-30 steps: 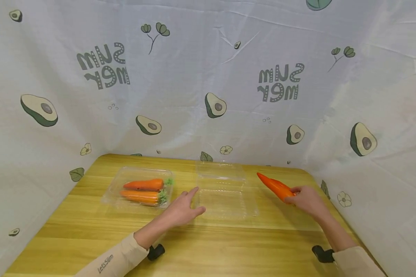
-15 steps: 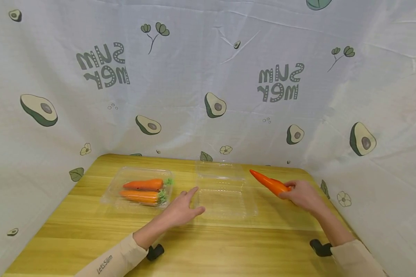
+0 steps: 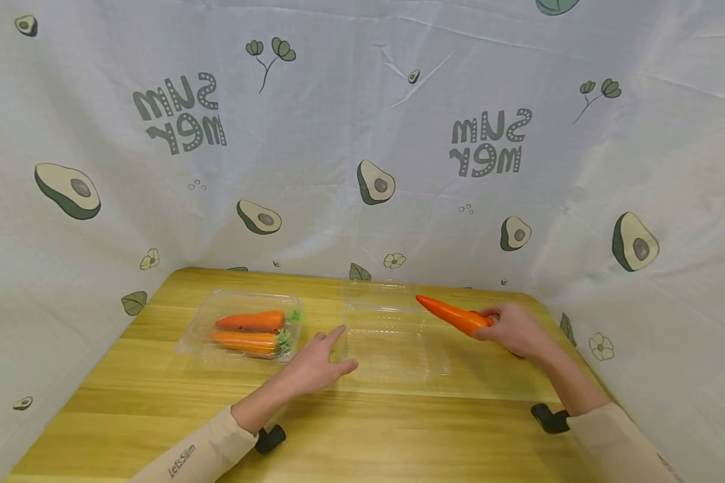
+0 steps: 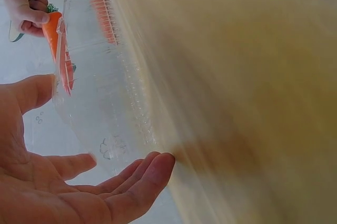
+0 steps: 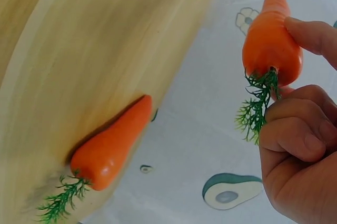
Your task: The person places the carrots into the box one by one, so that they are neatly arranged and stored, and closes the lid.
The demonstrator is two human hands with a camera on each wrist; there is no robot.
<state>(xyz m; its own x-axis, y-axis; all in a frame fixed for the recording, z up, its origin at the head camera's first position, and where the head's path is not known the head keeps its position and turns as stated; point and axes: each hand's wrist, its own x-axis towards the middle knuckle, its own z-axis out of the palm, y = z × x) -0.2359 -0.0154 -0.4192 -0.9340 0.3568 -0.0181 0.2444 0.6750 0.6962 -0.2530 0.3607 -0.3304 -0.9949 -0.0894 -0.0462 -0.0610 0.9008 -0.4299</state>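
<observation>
My right hand [image 3: 515, 330] pinches an orange carrot [image 3: 450, 314] near its thick end, tip toward the left. Green fronds [image 5: 256, 103] hang from that end in the right wrist view. An open clear plastic clamshell box [image 3: 393, 333] lies in the middle of the table, its lid [image 3: 380, 296] folded back. The carrot's tip overlaps the lid's right side in the head view. At the box's left edge is my left hand [image 3: 317, 365], fingers spread and holding nothing. Under the right hand, a second carrot [image 5: 113, 148] lies on the table, mostly hidden in the head view.
A shut clear box [image 3: 196, 335] with two carrots [image 3: 248, 342] inside stands on the left of the wooden table [image 3: 362, 429]. A printed cloth [image 3: 314, 147] hangs behind and along both sides. Black camera mounts [image 3: 270, 439] show below the wrists.
My right hand has moved left and slightly away from me with the carrot, bringing its tip over the open box's lid side. The left hand has stayed put.
</observation>
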